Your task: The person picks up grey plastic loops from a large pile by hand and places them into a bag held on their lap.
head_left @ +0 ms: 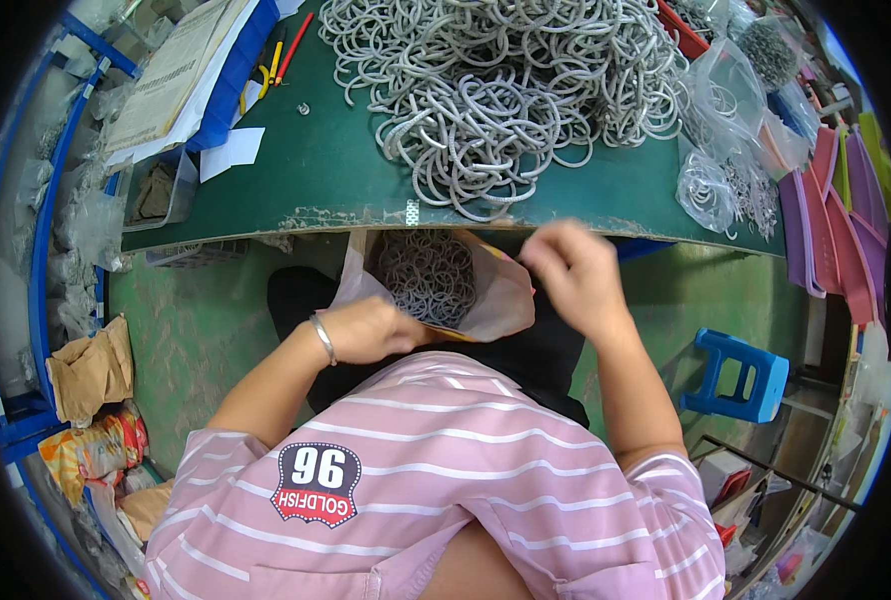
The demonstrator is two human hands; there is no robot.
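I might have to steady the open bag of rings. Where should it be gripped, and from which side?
Probably grip the bag by its rim, from left and right: it opens upward, its thin walls spread around the rings, and the table edge covers its far side.

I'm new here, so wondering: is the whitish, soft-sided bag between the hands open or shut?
Open: the bag gapes wide, showing silvery round metal rings inside.

Pale bag point(502, 302), mouth open, with a jumble of grey rings point(428, 278) inside, midway between left and right.
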